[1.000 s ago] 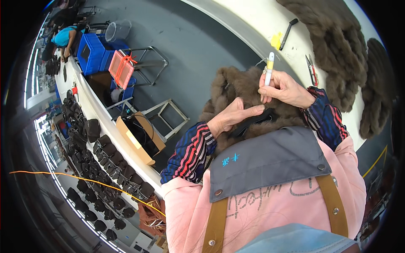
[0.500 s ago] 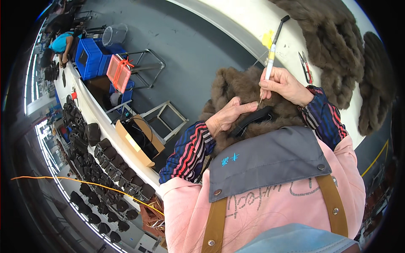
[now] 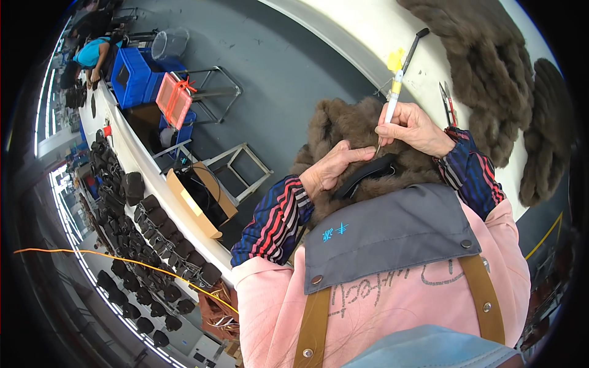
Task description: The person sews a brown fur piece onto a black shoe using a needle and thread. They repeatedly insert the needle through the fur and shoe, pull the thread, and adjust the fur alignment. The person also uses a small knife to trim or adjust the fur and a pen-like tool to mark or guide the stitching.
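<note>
A bundle of brown fur (image 3: 334, 122) lies against my lap, with a black fabric strip (image 3: 377, 168) curving along an opening in it. My left hand (image 3: 337, 164) grips the fur's near left side, thumb stretched over the top toward the strip. In my right hand (image 3: 414, 127) is a slim white pen-shaped tool (image 3: 392, 101), pinched between thumb and fingers. It has yellow wrapping, a dark brush-like upper end and a thin tip, which points down into the fur beside my left thumb. The fur hides most of my left fingers.
Beyond my right hand, a white table (image 3: 423, 67) bears brown fur pieces (image 3: 491, 67) and red-handled snips (image 3: 449, 104). At left, a long bench (image 3: 132, 156) stands near many dark pieces (image 3: 162, 227), a cardboard box (image 3: 196, 199), a blue crate (image 3: 132, 80) and a metal frame (image 3: 242, 172). A co-worker (image 3: 92, 55) bends over the bench's far end.
The whole view has shifted slightly, so the table and floor things appear a little displaced. Both hands keep nearly the same hold, and the tool's tip stays by my left thumb.
</note>
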Tool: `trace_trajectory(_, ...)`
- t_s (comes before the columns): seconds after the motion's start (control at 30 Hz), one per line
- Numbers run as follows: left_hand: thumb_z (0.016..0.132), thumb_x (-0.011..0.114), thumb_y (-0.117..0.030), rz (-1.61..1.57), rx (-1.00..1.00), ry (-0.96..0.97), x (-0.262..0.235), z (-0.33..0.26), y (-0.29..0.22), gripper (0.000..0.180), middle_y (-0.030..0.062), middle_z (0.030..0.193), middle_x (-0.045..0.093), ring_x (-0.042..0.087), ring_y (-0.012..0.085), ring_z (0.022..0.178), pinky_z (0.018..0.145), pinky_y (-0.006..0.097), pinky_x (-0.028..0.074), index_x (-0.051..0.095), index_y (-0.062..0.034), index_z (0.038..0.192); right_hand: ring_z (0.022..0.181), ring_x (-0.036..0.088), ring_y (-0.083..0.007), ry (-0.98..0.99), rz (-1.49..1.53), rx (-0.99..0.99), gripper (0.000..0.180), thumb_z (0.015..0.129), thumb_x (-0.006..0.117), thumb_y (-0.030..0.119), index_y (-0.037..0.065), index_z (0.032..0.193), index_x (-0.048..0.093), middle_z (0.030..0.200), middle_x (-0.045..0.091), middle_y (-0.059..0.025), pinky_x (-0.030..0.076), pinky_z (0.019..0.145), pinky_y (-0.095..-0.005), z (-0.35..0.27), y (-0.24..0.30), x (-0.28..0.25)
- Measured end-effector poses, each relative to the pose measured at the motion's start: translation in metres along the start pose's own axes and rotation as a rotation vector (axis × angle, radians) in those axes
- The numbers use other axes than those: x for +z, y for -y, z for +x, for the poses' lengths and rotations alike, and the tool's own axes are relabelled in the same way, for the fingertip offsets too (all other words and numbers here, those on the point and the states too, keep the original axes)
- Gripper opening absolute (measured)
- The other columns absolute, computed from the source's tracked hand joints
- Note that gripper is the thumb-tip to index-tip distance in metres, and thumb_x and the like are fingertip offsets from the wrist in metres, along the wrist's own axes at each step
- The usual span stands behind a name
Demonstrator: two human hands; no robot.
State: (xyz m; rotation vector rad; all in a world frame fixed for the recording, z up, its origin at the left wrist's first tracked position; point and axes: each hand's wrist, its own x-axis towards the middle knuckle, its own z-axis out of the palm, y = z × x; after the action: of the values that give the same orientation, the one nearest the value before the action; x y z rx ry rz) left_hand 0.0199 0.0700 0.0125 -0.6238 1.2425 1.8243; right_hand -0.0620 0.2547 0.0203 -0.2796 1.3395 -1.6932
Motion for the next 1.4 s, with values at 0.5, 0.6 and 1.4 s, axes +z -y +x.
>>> trace_trajectory(0.5,0.072,0.065,-0.027,-0.018,-0.017,-0.035,-0.006,0.0,0.001,0.026,0.002,0.07,0.056,0.048,0.0051,0.078,0.065,0.019,0.035,0.063,-0.0013,0.073,0.065,0.055,-0.0069,0.039,0.0,-0.014,0.011,0.084,0.055,0.014,0.004,0.079,0.052,0.07,0.057,-0.002,0.045,0.06,-0.0198,0.006,-0.001,0.001)
trace_trajectory(0.6,0.072,0.065,-0.028,-0.011,0.005,-0.063,-0.002,-0.002,-0.002,0.027,0.0018,0.069,0.055,0.048,0.0048,0.076,0.063,0.02,0.035,0.063,-0.001,0.074,0.065,0.056,-0.0079,0.037,0.01,-0.028,0.011,0.084,0.055,0.014,0.004,0.08,0.053,0.07,0.058,-0.0033,0.045,0.059,-0.0205,0.007,-0.003,0.0)
trace_trajectory(1.4,0.071,0.066,-0.034,0.036,-0.049,-0.07,-0.01,0.005,0.009,0.04,0.0048,0.081,0.053,0.048,0.0097,0.08,0.069,0.02,0.038,0.051,0.0012,0.082,0.064,0.053,-0.0063,0.054,-0.026,0.004,0.014,0.084,0.054,0.017,0.004,0.078,0.054,0.071,0.058,-0.0018,0.041,0.056,-0.019,0.006,0.005,0.003)
